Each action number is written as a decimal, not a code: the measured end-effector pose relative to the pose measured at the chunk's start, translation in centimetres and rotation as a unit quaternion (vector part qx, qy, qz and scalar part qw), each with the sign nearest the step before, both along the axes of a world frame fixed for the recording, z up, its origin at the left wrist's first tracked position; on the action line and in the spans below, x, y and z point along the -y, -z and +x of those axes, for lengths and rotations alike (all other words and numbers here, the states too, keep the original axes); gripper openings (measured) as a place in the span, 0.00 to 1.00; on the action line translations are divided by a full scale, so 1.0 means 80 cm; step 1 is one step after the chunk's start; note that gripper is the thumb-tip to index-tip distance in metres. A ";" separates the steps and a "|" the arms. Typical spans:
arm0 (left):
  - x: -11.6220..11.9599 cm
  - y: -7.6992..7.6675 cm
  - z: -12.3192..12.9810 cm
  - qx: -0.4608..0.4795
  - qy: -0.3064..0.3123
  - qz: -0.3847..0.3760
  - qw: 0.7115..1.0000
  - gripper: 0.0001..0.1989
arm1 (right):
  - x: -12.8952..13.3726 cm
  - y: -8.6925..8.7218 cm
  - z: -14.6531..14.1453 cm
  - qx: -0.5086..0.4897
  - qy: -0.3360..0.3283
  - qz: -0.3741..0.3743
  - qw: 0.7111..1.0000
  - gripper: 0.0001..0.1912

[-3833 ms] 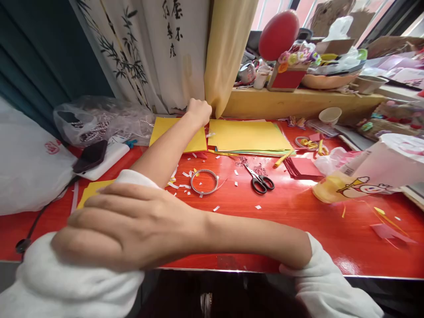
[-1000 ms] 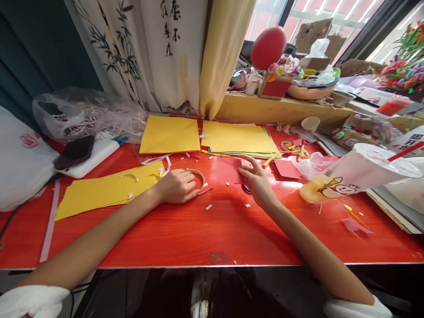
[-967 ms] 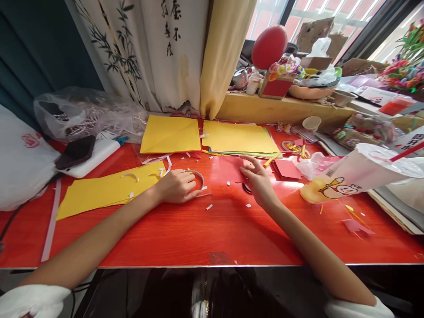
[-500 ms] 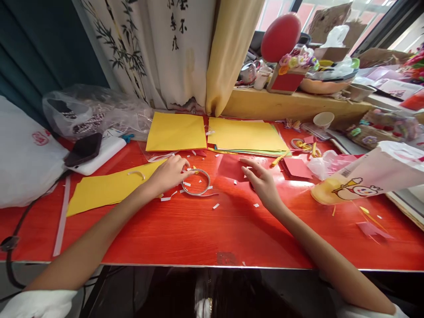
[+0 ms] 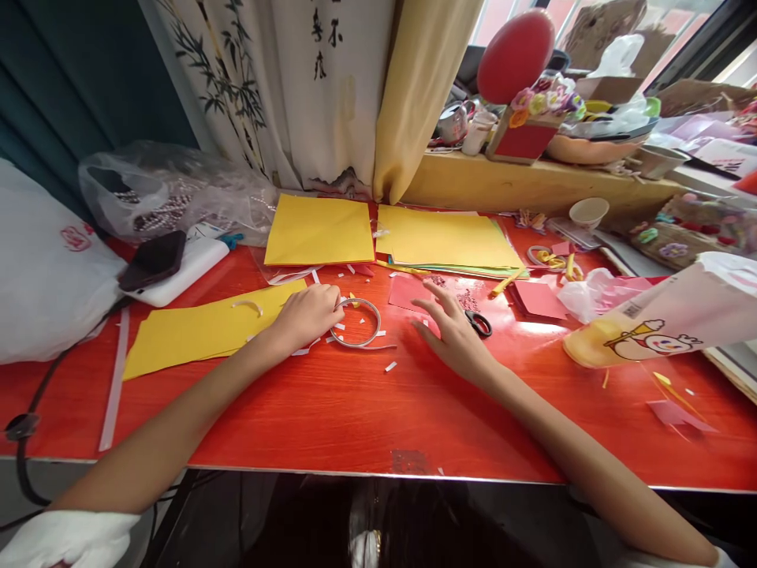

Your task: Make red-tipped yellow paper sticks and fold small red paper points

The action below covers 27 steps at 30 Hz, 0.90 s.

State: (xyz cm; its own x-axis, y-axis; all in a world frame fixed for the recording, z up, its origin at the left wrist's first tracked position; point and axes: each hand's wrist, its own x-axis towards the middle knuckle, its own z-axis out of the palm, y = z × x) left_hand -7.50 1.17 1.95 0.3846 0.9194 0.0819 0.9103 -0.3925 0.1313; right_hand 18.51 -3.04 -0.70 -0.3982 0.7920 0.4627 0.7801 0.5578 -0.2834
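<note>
My left hand [image 5: 311, 314] lies low over the table with its fingers curled under, at the left edge of a thin ring of tape [image 5: 378, 325]. Whatever those fingers hold is hidden beneath the hand. White paper scraps [image 5: 390, 367] are scattered around the ring, and yellow paper strips [image 5: 195, 339] extend under my left wrist. My right hand [image 5: 453, 335] is open, fingers spread and holding nothing. It hovers beside a red paper sheet [image 5: 407, 293] and the black handle of some scissors [image 5: 480, 323]. Dark red bits [image 5: 467, 300] lie just beyond its fingers.
Two stacks of yellow paper, one left [image 5: 319, 229] and one right [image 5: 446, 237], lie along the back. A drink cup [image 5: 650, 315] leans in at right, near red paper squares [image 5: 539, 300]. At left are a phone [image 5: 152, 260] and white plastic bag [image 5: 47, 268].
My left fingers have curled inward from a more stretched pose. My right hand has shifted left and toward me, uncovering the scissors handle and dark red bits. The view has shifted slightly.
</note>
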 end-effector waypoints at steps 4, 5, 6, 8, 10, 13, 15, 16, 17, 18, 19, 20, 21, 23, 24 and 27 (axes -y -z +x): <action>0.000 -0.005 0.001 0.075 -0.035 -0.029 0.996 0.05 | 0.003 0.007 -0.006 0.005 -0.032 0.001 0.999 0.13; 0.000 -0.009 0.000 0.102 -0.044 -0.039 0.993 0.05 | 0.003 0.008 -0.006 0.001 -0.035 -0.001 0.999 0.13; 0.000 -0.013 0.000 0.130 -0.051 -0.044 0.989 0.05 | 0.003 0.010 -0.006 -0.002 -0.037 -0.005 0.999 0.12; 0.000 -0.016 -0.002 0.152 -0.048 -0.030 0.987 0.05 | 0.003 0.011 -0.007 -0.009 -0.041 -0.014 0.999 0.12; -0.001 -0.014 -0.003 0.113 -0.024 0.008 0.993 0.09 | 0.003 0.011 -0.009 -0.014 -0.046 -0.025 0.999 0.13; -0.004 -0.007 -0.007 0.033 0.064 -0.001 0.997 0.15 | 0.005 0.009 -0.013 -0.012 -0.059 -0.034 0.998 0.15; -0.005 -0.006 -0.010 0.015 0.120 -0.057 0.991 0.18 | 0.006 0.007 -0.014 -0.006 -0.066 -0.033 0.997 0.15; -0.005 -0.008 -0.011 0.009 0.144 -0.082 0.986 0.18 | 0.006 0.007 -0.013 -0.005 -0.067 -0.030 0.997 0.15; -0.005 -0.011 -0.012 0.001 0.164 -0.094 0.982 0.17 | 0.006 0.006 -0.012 -0.005 -0.066 -0.026 0.997 0.15; -0.004 -0.013 -0.013 -0.015 0.182 -0.093 0.979 0.15 | 0.005 0.007 -0.011 -0.004 -0.065 -0.022 0.998 0.15; -0.004 -0.015 -0.014 -0.033 0.194 -0.077 0.977 0.13 | 0.005 0.007 -0.010 -0.003 -0.065 -0.020 0.998 0.15; -0.004 -0.016 -0.014 -0.053 0.202 -0.052 0.977 0.12 | 0.004 0.008 -0.008 -0.002 -0.064 -0.019 0.998 0.16; -0.004 -0.016 -0.014 -0.069 0.208 -0.023 0.975 0.11 | 0.003 0.009 -0.007 -0.001 -0.064 -0.019 0.998 0.16; -0.006 -0.011 -0.014 -0.072 0.210 0.022 0.975 0.10 | 0.002 0.012 -0.006 -0.001 -0.065 -0.022 0.998 0.15; -0.008 -0.008 -0.013 -0.050 0.202 0.032 0.978 0.10 | 0.001 0.013 -0.006 -0.002 -0.065 -0.023 0.998 0.15; -0.013 0.000 -0.010 0.100 0.137 0.005 0.985 0.12 | 0.000 0.015 -0.007 -0.010 -0.064 -0.024 0.998 0.15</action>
